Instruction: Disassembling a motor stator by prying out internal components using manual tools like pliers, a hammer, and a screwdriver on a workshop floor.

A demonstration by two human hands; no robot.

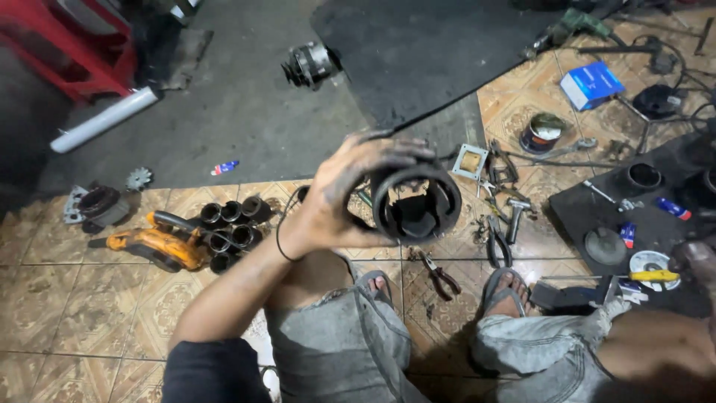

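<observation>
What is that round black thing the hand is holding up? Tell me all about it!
The black ring is a short, hollow cylinder that looks like dark, greasy metal. Its open end faces the camera, showing curved blocks inside the wall. The grimy left hand holds it in the air above the tiled floor, fingers over its top and side. Nothing else touches it. Pliers lie on the tiles below.

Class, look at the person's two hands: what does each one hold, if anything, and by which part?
The left hand grips a dark hollow metal cylinder by its rim and outer wall. The right hand, at the picture's edge, is too blurred to tell.
</observation>
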